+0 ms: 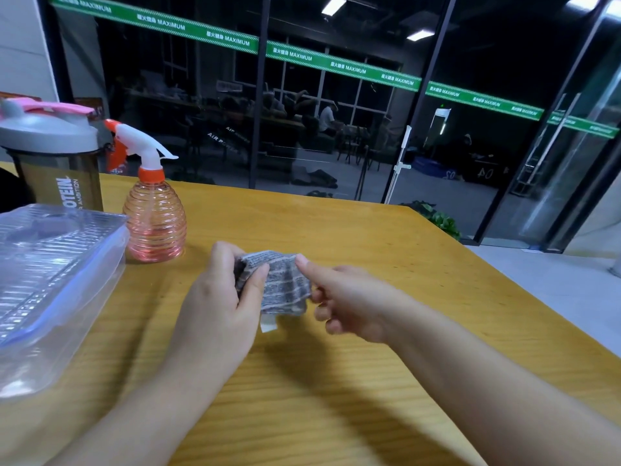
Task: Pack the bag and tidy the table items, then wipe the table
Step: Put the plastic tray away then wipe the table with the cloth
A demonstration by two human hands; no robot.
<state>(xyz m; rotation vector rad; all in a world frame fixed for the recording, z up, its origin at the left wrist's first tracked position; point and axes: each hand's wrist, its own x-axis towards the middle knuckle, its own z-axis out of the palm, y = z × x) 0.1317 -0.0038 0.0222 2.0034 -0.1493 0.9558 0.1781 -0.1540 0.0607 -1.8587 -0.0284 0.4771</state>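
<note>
- A small grey striped cloth [284, 280] is held up just above the middle of the tabletop [369, 250], between two hands.
- The cloth is folded and bunched up. A little white tag [268, 326] hangs from its bottom edge.
- The left hand [228, 297] has its grip closed on the left side of the cloth. Its thumb lies on the front and its fingers curl round the back.
- The right hand [349, 301] pinches the top right corner of the cloth with its thumb and first finger. Its other fingers are curled under.
- Both bare arms reach in from the near edge of the tabletop.
- A pink see-through spray bottle [154, 210] with a white and orange top stands toward the far left corner of the tabletop. It has some pink water in it.
- A clear plastic box [50, 280] with a lid sits at the left edge, just beside the spray bottle.
- A dark shaker cup [57, 163] with a grey lid and a pink flap stands behind the box, near the far left corner.
- Past the far edge there is a dark glass wall [336, 112] with a green stripe across it.
</note>
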